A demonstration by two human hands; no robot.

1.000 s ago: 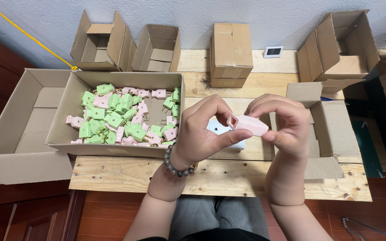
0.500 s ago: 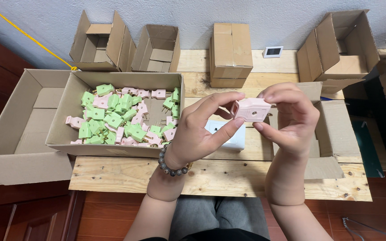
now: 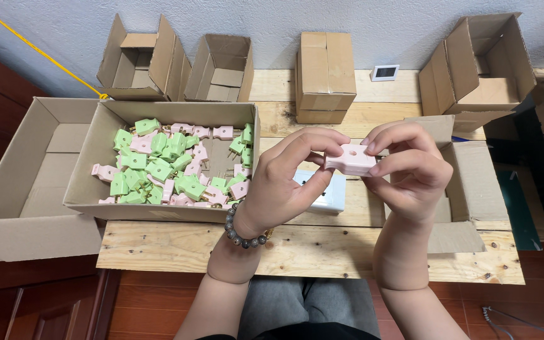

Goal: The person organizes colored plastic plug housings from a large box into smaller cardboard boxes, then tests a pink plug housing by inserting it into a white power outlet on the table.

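Both hands, left (image 3: 284,189) and right (image 3: 410,176), pinched one pink plug (image 3: 351,159) mid-frame; loosened fingertips could have dropped it.

Head camera looks steeply down, close above the table (image 3: 297,252).

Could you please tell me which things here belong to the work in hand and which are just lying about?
In hand:
left hand
right hand
pink plastic plug
open cardboard box of green and pink plugs
white socket block

Lying about:
closed cardboard box
empty open cardboard boxes
small white display
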